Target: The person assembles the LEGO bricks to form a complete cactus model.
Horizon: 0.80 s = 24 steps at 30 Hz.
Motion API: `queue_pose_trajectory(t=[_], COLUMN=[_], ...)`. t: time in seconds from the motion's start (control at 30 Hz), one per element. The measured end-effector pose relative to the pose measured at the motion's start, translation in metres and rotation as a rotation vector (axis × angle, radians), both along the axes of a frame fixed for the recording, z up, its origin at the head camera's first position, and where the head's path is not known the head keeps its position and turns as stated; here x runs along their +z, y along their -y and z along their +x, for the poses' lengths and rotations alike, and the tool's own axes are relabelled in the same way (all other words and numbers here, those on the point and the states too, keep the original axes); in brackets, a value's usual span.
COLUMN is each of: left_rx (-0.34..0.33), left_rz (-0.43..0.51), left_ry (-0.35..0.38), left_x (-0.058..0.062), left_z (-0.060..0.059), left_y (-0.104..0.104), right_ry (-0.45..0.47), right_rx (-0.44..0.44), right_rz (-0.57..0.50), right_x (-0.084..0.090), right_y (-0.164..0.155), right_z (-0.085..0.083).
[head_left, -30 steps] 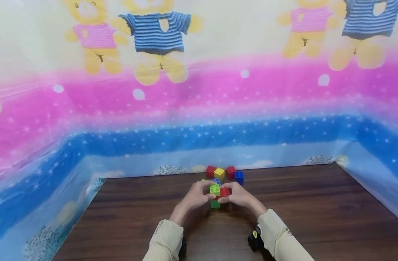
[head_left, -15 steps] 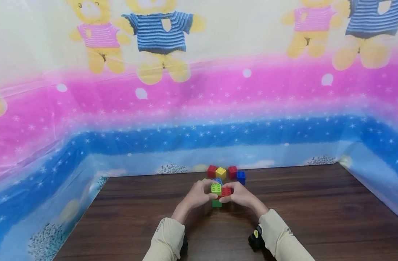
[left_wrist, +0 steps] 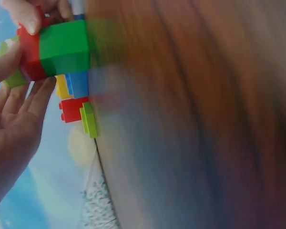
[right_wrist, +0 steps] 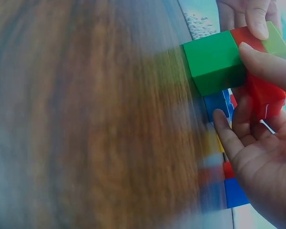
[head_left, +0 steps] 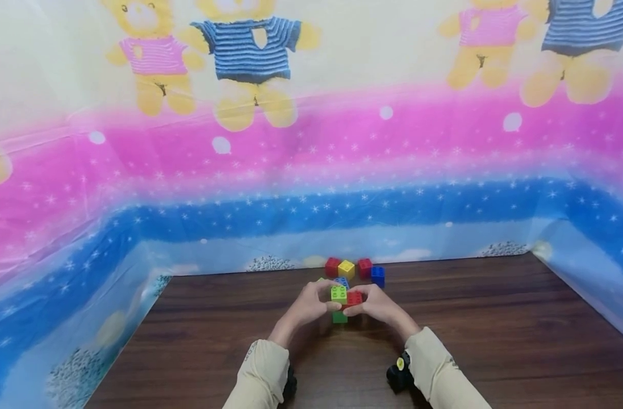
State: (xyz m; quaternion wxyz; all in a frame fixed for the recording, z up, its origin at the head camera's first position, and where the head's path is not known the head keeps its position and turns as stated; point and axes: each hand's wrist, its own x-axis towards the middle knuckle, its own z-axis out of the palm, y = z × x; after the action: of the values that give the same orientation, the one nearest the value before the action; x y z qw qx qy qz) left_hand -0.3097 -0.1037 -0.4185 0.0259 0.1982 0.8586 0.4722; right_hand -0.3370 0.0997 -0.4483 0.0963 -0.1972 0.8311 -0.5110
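A small stack of toy building bricks stands between the two hands. Its bottom is a green brick (left_wrist: 64,47), set on the wooden table. On top of that sits a longer red brick (right_wrist: 264,95), which sticks out to the right. A lime green brick (head_left: 338,294) caps the left part of the red one. My left hand (head_left: 308,305) grips the lime brick from the left, its thumb at the seam with the red brick. From the right, my right hand (head_left: 373,304) pinches the overhanging end of the red brick between thumb and fingers.
Just behind the stack are a blue brick (head_left: 342,282) and a flat lime piece (left_wrist: 89,120). Farther back, near the table's far edge, stand a yellow brick (head_left: 346,268), two red bricks and a dark blue brick (head_left: 377,276). A printed cloth (head_left: 291,221) rises behind the table.
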Motion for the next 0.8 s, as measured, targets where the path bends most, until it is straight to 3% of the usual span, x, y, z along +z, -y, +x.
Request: queue_pose_trajectory(t=[0.53,0.8], left_rx=[0.044,0.05], left_rz=[0.093,0.09], left_ry=[0.048,0.065], left_x=[-0.0019,-0.0047], left_z=[-0.0026,0.0036], left_y=[-0.0031,-0.0018], right_ry=[0.032,0.076], right_rx=[-0.018,0.01], right_rz=[-0.05,-0.092], right_x=[-0.0041,-0.0096], right_y=[-0.005,-0.0054], right_z=[-0.0045,-0.0018])
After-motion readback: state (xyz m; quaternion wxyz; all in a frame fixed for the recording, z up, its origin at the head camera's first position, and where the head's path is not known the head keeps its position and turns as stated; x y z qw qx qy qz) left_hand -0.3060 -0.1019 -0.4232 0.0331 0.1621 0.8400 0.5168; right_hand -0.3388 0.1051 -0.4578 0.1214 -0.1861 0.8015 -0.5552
